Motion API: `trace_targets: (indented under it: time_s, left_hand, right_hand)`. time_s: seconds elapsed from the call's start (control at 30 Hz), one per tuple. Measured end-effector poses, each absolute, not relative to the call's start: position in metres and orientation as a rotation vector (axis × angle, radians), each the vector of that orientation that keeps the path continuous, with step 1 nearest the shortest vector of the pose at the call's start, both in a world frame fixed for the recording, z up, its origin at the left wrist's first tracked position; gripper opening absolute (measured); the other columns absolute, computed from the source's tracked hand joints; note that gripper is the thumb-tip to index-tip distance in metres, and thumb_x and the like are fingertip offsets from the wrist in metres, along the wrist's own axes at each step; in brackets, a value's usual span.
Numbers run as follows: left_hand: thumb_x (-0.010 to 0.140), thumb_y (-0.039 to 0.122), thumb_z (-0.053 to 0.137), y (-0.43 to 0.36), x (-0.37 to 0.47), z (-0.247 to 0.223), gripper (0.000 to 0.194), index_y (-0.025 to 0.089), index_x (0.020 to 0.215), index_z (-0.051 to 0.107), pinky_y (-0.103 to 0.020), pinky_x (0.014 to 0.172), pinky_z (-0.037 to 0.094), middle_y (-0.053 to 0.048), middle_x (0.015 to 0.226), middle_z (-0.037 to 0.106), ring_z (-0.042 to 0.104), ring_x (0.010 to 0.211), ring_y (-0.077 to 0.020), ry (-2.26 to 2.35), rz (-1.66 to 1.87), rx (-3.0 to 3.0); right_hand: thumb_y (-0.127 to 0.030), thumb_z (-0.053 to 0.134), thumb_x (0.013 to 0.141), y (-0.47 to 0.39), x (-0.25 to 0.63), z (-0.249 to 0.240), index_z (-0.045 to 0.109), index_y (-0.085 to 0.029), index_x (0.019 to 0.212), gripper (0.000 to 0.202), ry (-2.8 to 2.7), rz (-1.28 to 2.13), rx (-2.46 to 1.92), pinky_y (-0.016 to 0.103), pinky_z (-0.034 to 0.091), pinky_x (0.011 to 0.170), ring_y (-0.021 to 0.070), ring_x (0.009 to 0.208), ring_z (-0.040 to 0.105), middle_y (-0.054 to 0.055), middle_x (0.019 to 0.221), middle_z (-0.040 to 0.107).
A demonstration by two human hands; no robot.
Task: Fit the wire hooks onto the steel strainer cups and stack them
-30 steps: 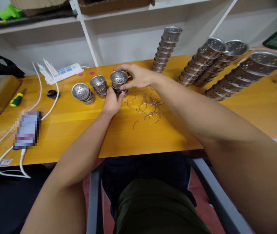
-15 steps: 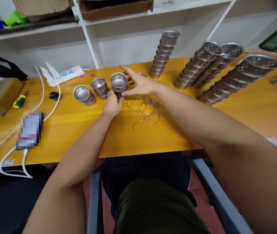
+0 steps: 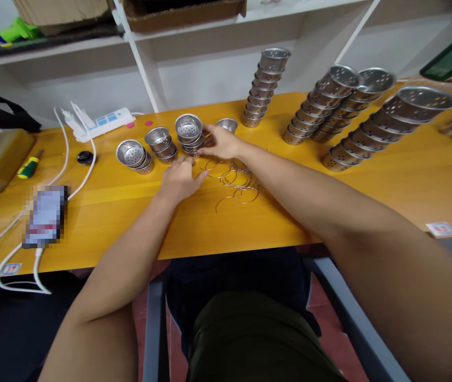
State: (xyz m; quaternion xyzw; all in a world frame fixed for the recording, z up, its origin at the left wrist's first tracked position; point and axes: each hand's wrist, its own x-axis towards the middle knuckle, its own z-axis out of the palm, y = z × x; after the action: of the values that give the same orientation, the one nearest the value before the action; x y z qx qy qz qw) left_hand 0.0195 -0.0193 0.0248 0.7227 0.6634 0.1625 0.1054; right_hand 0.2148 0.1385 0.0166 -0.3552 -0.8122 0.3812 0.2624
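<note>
Looking at thin, shiny metal cups punched with round holes, all flared at the rim and nested into stacks. The right hand (image 3: 223, 142) is cupped at the right side of the middle stack (image 3: 189, 130), fingers bent and thumb low by its base; can't tell if they're really gripping it. The left hand (image 3: 178, 178) is just in front, holding nothing I can see, fingers loosely bent and thumb out toward the wire rings (image 3: 236, 180). Those are skinny, springy-looking loops in a loose tangle.

Two shorter stacks, the near-left stack (image 3: 158, 139) and the leaning far-left stack (image 3: 132, 154), sit left of the middle one, rims pretty close together. A single cup (image 3: 227, 125) is just behind the right hand, and taller stacks (image 3: 341, 106) stand off to the right. Between the wires and the front edge there's a stretch of smooth wood to move over.

The table (image 3: 210, 228) is glossy yellow-orange wood, up against white shelving (image 3: 218, 69). Phone (image 3: 46, 216), cables, screwdriver (image 3: 29, 166) and power strip (image 3: 108, 121) are over on the left.
</note>
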Motion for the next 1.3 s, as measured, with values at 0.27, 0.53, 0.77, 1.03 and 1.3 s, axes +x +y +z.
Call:
trace_targets:
  time_s: [0.27,0.53,0.77,1.03,1.3]
  left_hand:
    - [0.12,0.048,0.079,-0.016,0.018,0.027,0.039,0.019,0.146,0.081,-0.064,0.142,0.061,-0.022,0.164,0.084,0.079,0.159,-0.0445,1.866,0.489,2.149]
    - [0.119,0.047,0.079,-0.014,0.021,0.023,0.037,0.02,0.144,0.082,-0.059,0.145,0.062,-0.019,0.165,0.086,0.08,0.159,-0.04,1.683,0.571,2.203]
    - [0.114,0.045,0.09,-0.004,0.019,0.004,0.071,0.02,0.175,0.065,-0.059,0.138,0.069,-0.023,0.18,0.075,0.083,0.154,-0.0388,1.541,0.885,2.124]
    - [0.098,0.056,0.111,0.0,0.025,-0.007,0.115,0.027,0.188,0.044,-0.063,0.156,0.054,-0.024,0.193,0.063,0.064,0.183,-0.0473,1.29,1.031,2.15]
    - [0.101,0.046,0.105,0.012,0.011,-0.01,0.101,0.027,0.179,0.044,-0.063,0.152,0.057,-0.021,0.182,0.068,0.072,0.172,-0.0432,1.388,1.068,2.14]
  right_hand:
    - [-0.022,0.089,0.108,0.155,0.244,0.035,0.051,-0.017,0.195,0.095,-2.205,0.887,-1.147,0.056,0.071,0.136,0.0378,0.148,0.083,0.021,0.183,0.073]
    - [-0.03,0.085,0.117,0.177,0.312,0.031,0.089,-0.018,0.151,0.036,-2.453,0.395,-1.55,0.061,0.053,0.144,0.0446,0.159,0.068,0.023,0.157,0.082]
    - [-0.056,0.086,0.119,0.133,0.324,0.039,0.091,-0.03,0.148,0.04,-2.312,0.472,-1.194,0.072,0.053,0.146,0.0534,0.166,0.063,0.021,0.168,0.075]
    - [-0.052,0.086,0.114,0.025,0.313,0.069,0.094,-0.032,0.136,0.031,-2.466,0.722,-0.706,0.074,0.059,0.14,0.0505,0.154,0.076,0.016,0.168,0.078]
    - [-0.027,0.086,0.109,0.081,0.378,0.063,0.091,-0.02,0.119,0.013,-2.555,0.68,-1.423,0.05,0.071,0.1,0.0356,0.102,0.088,0.015,0.12,0.096]
